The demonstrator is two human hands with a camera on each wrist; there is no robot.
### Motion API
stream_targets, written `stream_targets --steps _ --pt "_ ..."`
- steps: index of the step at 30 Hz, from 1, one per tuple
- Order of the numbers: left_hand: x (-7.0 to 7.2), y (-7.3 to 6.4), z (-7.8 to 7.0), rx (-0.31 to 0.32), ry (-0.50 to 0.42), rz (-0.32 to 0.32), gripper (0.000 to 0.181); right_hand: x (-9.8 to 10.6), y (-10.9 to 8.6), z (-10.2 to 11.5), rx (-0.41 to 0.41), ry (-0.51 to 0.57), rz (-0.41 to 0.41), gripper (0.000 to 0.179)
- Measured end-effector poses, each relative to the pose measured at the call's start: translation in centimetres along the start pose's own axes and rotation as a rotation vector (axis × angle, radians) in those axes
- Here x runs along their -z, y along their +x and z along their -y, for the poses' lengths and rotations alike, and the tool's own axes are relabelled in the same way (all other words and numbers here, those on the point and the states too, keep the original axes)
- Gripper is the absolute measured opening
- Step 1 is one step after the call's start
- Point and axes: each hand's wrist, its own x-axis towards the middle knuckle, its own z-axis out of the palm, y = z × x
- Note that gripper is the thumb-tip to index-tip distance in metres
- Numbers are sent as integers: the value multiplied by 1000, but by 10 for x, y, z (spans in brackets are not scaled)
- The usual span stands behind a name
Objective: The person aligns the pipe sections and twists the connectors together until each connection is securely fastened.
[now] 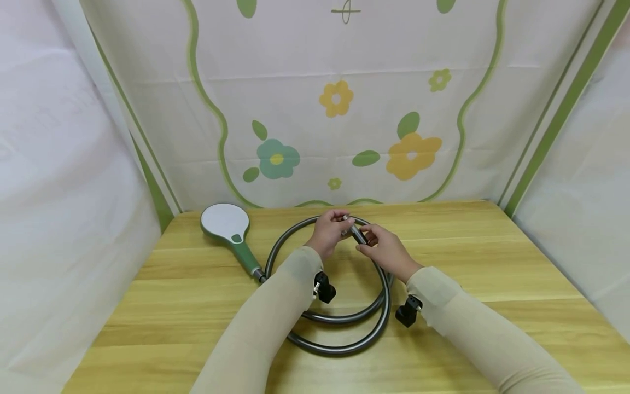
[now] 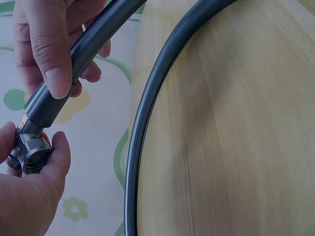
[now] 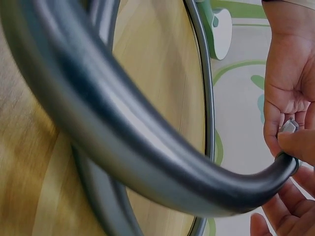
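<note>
A dark grey shower hose [image 1: 339, 350] lies in loops on the wooden table, and its free end is raised between the two hands. My left hand [image 1: 331, 232] grips the metal connector [image 2: 37, 155] at that end, thumb and fingers on either side of its threaded opening. Just beyond it, my right hand [image 1: 386, 250] pinches the hose's smooth end sleeve [image 2: 49, 105] between thumb and fingers. The connector sits against the sleeve, tilted to it. In the right wrist view, the hose's curve [image 3: 138, 123] crosses close to the camera and runs up to the fingers.
A green shower head [image 1: 243, 254] with a white face lies at the table's left, joined to the hose's other end. Behind the wooden table [image 1: 467, 339] hangs a flower-printed cloth [image 1: 295, 82]. White cloth walls rise on both sides. A small black camera is worn on each wrist.
</note>
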Motion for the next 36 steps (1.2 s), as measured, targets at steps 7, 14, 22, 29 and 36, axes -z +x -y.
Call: stream_targets --steps 7,14,22,29,36 --pt "0 1 -1 -5 7 4 28 0 1 0 4 -2 -6 42" --pt "1 2 0 6 2 14 30 -1 2 -1 3 -7 -18 40" --pt "0 -10 -14 26 12 32 31 -2 2 -3 43 -8 -8 37" --pt "1 6 1 22 -2 37 33 -2 3 -6 42 -3 1 38" --pt "1 5 2 9 16 33 30 -1 4 -8 21 35 20 37"
